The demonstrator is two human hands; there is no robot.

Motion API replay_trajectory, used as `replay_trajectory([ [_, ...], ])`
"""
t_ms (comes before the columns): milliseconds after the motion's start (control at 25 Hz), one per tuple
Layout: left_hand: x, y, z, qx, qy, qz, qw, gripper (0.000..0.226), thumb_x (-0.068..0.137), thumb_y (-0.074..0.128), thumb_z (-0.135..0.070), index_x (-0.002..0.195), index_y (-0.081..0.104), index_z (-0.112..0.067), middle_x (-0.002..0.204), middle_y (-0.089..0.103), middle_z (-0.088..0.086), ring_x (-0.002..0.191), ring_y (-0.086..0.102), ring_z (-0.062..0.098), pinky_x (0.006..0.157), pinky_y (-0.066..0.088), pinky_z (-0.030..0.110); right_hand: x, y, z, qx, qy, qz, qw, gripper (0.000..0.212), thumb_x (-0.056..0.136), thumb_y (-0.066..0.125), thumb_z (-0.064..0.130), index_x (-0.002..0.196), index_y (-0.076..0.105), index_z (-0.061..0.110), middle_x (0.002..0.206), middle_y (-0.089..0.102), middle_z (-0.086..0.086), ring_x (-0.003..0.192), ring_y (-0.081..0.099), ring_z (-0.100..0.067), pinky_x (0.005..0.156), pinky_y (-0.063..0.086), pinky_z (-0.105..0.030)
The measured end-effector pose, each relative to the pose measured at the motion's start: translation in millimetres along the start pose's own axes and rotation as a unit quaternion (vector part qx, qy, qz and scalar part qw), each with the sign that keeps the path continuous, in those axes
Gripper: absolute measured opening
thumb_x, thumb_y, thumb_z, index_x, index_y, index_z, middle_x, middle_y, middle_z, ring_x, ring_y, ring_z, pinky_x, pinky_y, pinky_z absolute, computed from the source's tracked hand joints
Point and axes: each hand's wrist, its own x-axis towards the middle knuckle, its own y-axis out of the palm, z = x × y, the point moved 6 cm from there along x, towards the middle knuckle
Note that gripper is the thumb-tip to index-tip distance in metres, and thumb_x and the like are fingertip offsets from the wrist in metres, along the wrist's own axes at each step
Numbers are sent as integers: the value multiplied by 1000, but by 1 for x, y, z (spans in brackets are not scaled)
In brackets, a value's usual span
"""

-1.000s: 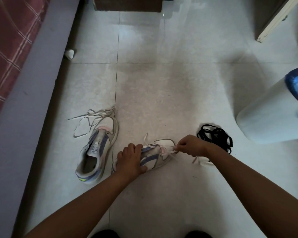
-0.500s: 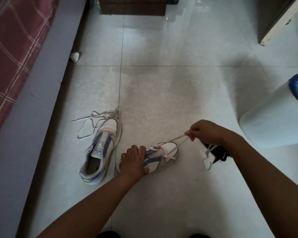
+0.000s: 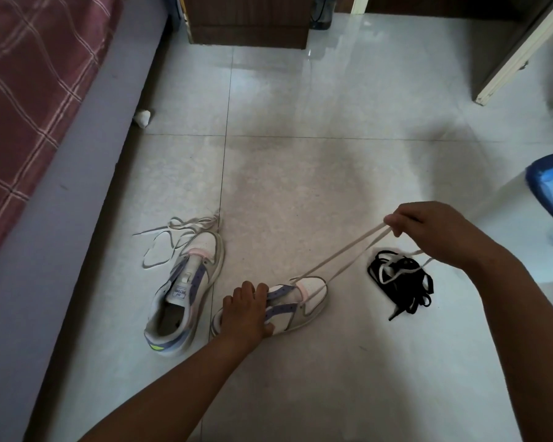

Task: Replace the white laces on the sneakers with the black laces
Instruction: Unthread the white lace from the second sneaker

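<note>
Lace drawn out farther than half a second ago, right hand raised and pulled away from the shoe.

Head view: the right hand (image 3: 428, 231) has moved up and out, its fingers pinching the white lace (image 3: 342, 260), which now runs taut in two strands from the toe end of the sneaker (image 3: 300, 306); the lace's slack end trails under that hand onto the black laces (image 3: 403, 285), heaped just below its wrist. The left hand (image 3: 246, 314) stays pressed on the sneaker, fingers curled over its tongue. The other sneaker (image 3: 186, 298) stands left of the left hand, its pulled lace (image 3: 173, 237) loose by the toe. Bare floor (image 3: 316, 173) lies beyond both hands; the bed edge (image 3: 87, 154) bounds the left, a blue bin (image 3: 537, 180) the far right.
</note>
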Motion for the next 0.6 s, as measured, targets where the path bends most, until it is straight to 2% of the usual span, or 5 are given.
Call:
replay_trajectory([
  [200,0,3,1,6,-2,0,1000,64,78,64,-49,128,35,-22,125,40,6,113,45,25,92,37,35,-5,-13,4,4,-9,-71,997,35,94,48,37,62,54,25,54,47,9,56,44,-6,58,33,-29],
  [440,1,4,2,-2,0,6,1000,64,78,65,-49,128,35,-22,126,40,6,113,44,25,92,36,35,-5,-1,11,29,-22,-124,992,34,94,47,38,62,52,26,55,48,8,57,46,-11,60,35,-34],
  [600,-2,3,1,11,9,-1,1000,64,79,63,-49,129,34,-21,126,39,6,113,43,24,92,35,34,-8,-12,-17,57,43,-189,979,34,95,48,33,64,55,23,64,55,-1,66,48,-22,60,30,-32],
])
